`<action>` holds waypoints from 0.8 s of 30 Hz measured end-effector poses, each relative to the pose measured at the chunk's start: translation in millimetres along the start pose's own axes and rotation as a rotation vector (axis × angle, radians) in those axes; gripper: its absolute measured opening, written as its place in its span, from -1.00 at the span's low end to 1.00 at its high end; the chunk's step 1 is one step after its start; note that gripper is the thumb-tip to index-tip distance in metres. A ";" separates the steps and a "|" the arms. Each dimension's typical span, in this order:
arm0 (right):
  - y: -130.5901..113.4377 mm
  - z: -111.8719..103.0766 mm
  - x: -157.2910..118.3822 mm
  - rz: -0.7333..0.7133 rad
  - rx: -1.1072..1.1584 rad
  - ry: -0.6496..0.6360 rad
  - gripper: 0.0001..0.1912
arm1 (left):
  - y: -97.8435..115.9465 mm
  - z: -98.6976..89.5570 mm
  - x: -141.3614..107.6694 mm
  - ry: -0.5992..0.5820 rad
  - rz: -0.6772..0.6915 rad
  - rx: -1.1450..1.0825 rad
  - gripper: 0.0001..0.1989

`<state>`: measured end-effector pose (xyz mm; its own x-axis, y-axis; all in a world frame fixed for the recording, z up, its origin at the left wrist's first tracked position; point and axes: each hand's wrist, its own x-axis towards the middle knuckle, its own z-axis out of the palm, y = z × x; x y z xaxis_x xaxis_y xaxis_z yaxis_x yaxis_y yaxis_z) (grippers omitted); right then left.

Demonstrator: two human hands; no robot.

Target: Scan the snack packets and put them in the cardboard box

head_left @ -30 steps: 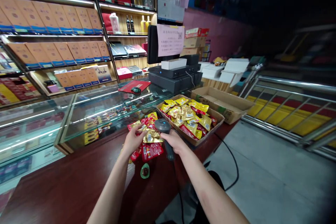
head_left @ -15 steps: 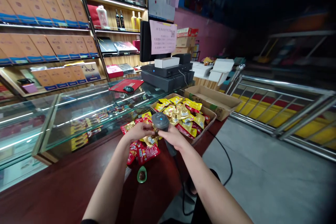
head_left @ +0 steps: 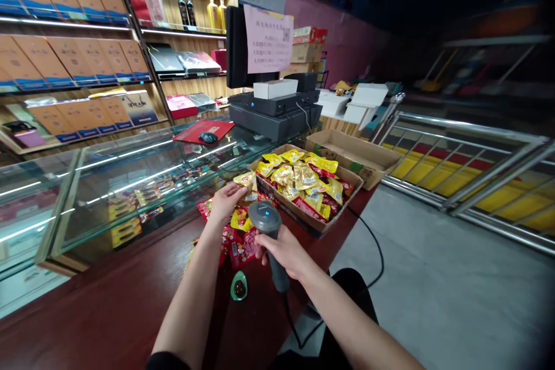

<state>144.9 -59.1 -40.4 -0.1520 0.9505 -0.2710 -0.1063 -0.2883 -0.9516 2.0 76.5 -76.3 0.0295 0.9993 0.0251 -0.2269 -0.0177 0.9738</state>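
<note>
My right hand [head_left: 284, 250] is wrapped round the handle of a grey barcode scanner [head_left: 265, 218], whose cable hangs down past the counter edge. Between the thumb and fingers of my left hand [head_left: 226, 201] is a gold snack packet [head_left: 247, 183], raised above the pile. Red packets [head_left: 243, 247] and a yellow packet [head_left: 240, 218] lie on the counter beneath and between my hands. To their right, a cardboard box [head_left: 321, 226] is heaped with yellow, gold and red packets. Nearer me sits a small green dish [head_left: 239, 285] with a dark round thing in it.
A glass display case [head_left: 130, 185] runs along the left. Behind the box stand a monitor with a paper sign [head_left: 267, 40] and a black cash drawer [head_left: 273, 121]. Another cardboard box [head_left: 355, 153] is at the counter's right end, near a metal railing [head_left: 468, 127].
My left hand has lifted the gold packet up and away from the scanner. The scanner in my right hand has come lower and now shows its whole handle.
</note>
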 end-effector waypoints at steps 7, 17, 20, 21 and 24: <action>4.6 13.6 1.7 0.020 0.010 0.000 -0.84 | 0.7 -0.4 -5.1 -0.040 -0.040 0.006 -0.55; -0.9 16.1 -3.2 -0.008 0.057 0.045 -0.79 | 4.0 6.9 -10.3 -0.065 -0.054 0.023 -0.62; -2.1 17.5 -7.3 0.005 0.053 0.064 -0.79 | 5.9 8.2 -10.2 -0.069 -0.058 -0.011 -0.62; -2.1 18.0 -8.4 0.007 0.050 0.069 -0.80 | 6.3 8.3 -10.1 -0.070 -0.051 -0.019 -0.61; -0.9 19.4 -10.2 0.001 0.035 0.071 -0.80 | 6.9 7.8 -9.6 -0.065 -0.034 -0.044 -0.58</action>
<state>127.6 -70.8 -34.0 -0.0820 0.9557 -0.2825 -0.1404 -0.2917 -0.9461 7.8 66.4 -68.1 0.1008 0.9949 0.0079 -0.2671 0.0194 0.9635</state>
